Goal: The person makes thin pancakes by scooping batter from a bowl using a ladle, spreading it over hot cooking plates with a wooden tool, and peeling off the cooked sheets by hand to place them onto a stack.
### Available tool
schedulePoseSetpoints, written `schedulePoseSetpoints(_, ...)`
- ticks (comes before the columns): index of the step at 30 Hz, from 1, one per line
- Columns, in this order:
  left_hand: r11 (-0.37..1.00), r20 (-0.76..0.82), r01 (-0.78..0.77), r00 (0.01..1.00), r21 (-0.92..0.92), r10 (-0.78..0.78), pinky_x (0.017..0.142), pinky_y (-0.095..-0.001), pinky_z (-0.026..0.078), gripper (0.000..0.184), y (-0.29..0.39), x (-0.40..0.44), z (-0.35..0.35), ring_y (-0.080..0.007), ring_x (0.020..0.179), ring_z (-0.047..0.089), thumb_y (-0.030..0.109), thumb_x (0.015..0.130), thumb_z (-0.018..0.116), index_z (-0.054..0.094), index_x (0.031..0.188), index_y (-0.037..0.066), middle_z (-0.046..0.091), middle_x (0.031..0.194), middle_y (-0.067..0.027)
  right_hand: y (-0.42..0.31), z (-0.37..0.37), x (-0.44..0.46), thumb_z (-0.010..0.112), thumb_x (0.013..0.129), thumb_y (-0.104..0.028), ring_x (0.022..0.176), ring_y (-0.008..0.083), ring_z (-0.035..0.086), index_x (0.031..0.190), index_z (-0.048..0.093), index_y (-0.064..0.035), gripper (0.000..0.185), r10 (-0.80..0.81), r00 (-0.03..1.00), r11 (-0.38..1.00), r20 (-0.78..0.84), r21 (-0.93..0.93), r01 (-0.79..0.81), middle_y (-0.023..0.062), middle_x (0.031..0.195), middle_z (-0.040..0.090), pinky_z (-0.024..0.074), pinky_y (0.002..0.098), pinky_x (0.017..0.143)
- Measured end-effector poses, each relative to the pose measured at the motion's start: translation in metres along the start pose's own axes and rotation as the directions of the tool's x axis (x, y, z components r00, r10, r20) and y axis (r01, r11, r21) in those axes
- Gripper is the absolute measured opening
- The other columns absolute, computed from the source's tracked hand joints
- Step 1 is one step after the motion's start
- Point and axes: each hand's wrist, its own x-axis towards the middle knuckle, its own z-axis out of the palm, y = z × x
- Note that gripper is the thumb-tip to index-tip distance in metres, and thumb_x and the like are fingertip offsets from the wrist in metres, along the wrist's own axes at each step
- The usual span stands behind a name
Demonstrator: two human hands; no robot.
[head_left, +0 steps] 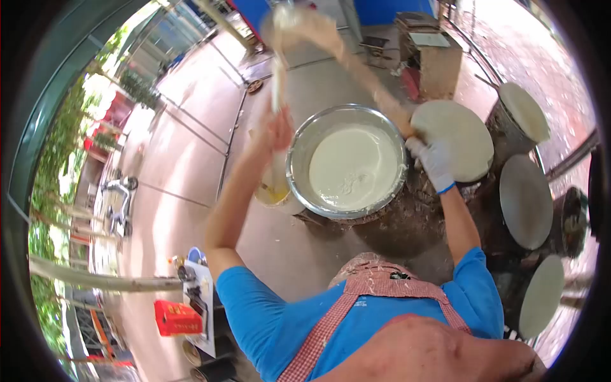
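Note:
My bare left hand [278, 130] is closed round a pale stick [276, 89], which runs up into a motion blur. My right hand [434, 164], in a white glove with a blue cuff, is closed at the left edge of a round griddle [453, 141] covered with a pale layer. From near its fingers a long brownish blurred thing [369, 83] slants up to the left; its kind cannot be made out. Between my hands stands a metal basin [294, 181] of creamy white batter [350, 162]. Below my left hand is a pail [280, 202] with something yellow inside.
More round griddles [526, 201] stand on dark drums along the right, one with a tilted pale round [524, 111]. A box-like stand [439, 67] is at the back. At lower left is a small white table [207, 299] with a red bag [177, 318].

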Motion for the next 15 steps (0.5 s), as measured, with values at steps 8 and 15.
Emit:
schedulePoseSetpoints(8,0.292,0.488,0.849,0.499,-0.44,-0.716,0.029,-0.0206,0.02,0.036,-0.103,0.015,0.017,-0.0071,0.038,0.021,0.033,0.093,0.035,0.035,0.062,0.015,0.027,0.053,0.0021,0.023,-0.066,-0.154,0.067,0.071,-0.035,0.044,0.0105,0.05,0.086,0.066,-0.0054,0.033,0.59,0.788,0.748,-0.179,-0.246,-0.616,0.0047,0.055,0.055,0.0381,0.0264,0.04)
schedulePoseSetpoints(15,0.589,0.74,0.808,0.414,-0.03,-0.53,0.032,-0.0209,0.028,0.036,-0.19,0.024,0.153,-0.0093,0.04,0.026,0.029,0.095,0.03,0.036,0.065,0.011,0.028,0.054,0.0025,0.013,-0.123,-0.235,0.06,0.075,-0.043,0.057,0.0177,0.055,0.088,0.064,-0.0056,0.04,0.448,0.813,0.869,-0.372,-0.032,-0.494,0.0071,0.065,0.058,0.0433,0.032,0.054)
